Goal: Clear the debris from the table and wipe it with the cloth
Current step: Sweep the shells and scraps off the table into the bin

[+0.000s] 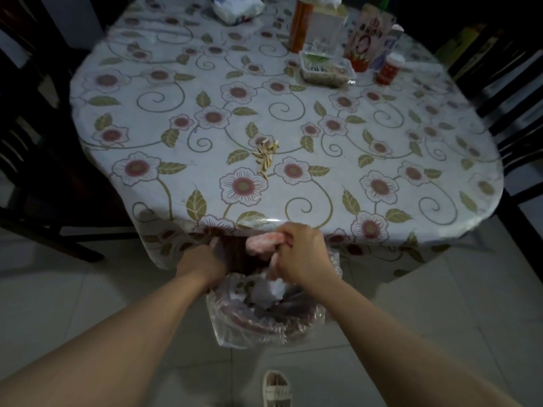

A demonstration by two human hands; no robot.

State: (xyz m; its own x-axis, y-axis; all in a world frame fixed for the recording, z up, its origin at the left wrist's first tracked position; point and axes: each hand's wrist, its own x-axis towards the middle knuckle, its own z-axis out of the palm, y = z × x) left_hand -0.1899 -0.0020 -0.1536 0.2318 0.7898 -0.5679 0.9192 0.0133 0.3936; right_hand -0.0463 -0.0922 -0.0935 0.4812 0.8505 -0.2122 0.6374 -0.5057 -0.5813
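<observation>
From my head view, the seed shells point(266, 155) lie in a small heap on the table point(440, 201), far from both hands and strung near-to-far. My right hand point(302, 254), nearer them, clamps its fingers on the pink cloth point(261, 242) at the near edge. My left hand point(202, 262) grips the bin's point(264, 324) bag rim (fingers hidden).

An oval table point(293, 118) under a flowered plastic cover bears a small heap of seed husks point(266, 156) near its centre toward six o'clock, and, clustered at one o'clock, a clear tray point(324, 70), a tall orange bottle point(299, 23), a standing pouch point(367, 39) and a white-capped red bottle point(390, 69).
</observation>
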